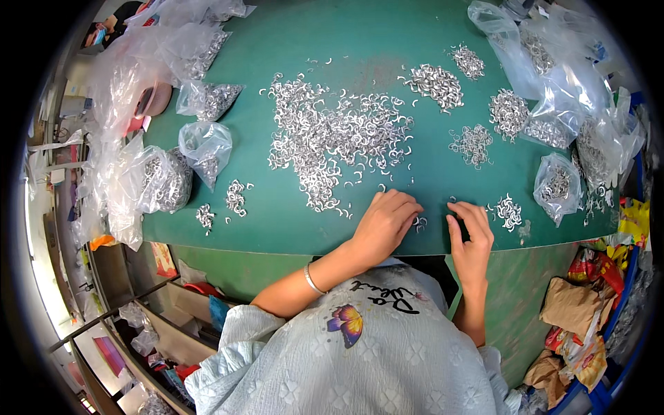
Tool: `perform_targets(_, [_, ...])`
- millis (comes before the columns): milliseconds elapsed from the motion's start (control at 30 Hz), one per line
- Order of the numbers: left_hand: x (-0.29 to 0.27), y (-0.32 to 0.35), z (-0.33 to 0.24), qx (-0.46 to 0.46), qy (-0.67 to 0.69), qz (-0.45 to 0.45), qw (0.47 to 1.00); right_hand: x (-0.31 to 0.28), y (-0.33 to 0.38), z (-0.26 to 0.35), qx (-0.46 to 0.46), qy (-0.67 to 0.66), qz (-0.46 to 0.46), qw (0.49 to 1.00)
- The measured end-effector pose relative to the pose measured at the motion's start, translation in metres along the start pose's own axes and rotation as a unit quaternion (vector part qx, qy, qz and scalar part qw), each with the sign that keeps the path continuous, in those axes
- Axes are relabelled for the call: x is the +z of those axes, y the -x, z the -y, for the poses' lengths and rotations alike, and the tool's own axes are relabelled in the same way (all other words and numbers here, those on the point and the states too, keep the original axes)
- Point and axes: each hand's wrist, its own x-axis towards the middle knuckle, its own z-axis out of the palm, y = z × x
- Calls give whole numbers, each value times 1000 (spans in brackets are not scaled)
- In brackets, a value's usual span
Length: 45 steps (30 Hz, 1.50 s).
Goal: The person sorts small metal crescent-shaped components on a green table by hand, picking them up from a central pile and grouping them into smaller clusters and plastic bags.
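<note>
A wide heap of small silvery curved metal pieces (325, 131) lies on the green table (277, 228). At the heap's near right edge, my left hand (389, 220) rests with its fingers curled and pressed together, their tips mostly hidden. A few loose curved pieces (420, 223) show just beside those fingers. My right hand (473, 238) is to the right, thumb and forefinger apart, with nothing visible between them. One tiny piece (453, 199) lies by its fingertips. To the right of this hand sits a small pile of curved pieces (509, 212).
Separate piles of metal pieces (436, 86) are spread over the table's right side. Clear plastic bags of pieces (206, 153) line the left, and more bags (557, 185) line the right. Two small clusters (236, 197) sit near the front left. Open drawers (173, 311) are below.
</note>
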Motion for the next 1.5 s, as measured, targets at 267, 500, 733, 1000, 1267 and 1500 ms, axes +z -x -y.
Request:
perform_targets(267, [-3, -11, -11, -97, 116, 0, 989, 13, 2, 7, -36, -32, 42, 998])
perform_targets(500, [-7, -15, -22, -193, 198, 26, 961, 15, -4, 5, -33, -64, 35, 997])
perform_targets(733, [-3, -14, -19, -148, 133, 25, 980, 5, -15, 1, 26, -86, 26, 996])
perform_targets(1000, [-1, -6, -17, 30, -18, 115, 993, -27, -83, -51, 36, 108, -89, 990])
perform_targets(1267, [8, 9, -6, 31, -9, 98, 995, -28, -101, -63, 46, 180, -134, 973])
perform_targets(1500, [-8, 32, -2, 38, -30, 37, 998, 9, -62, 4, -64, 25, 105, 992])
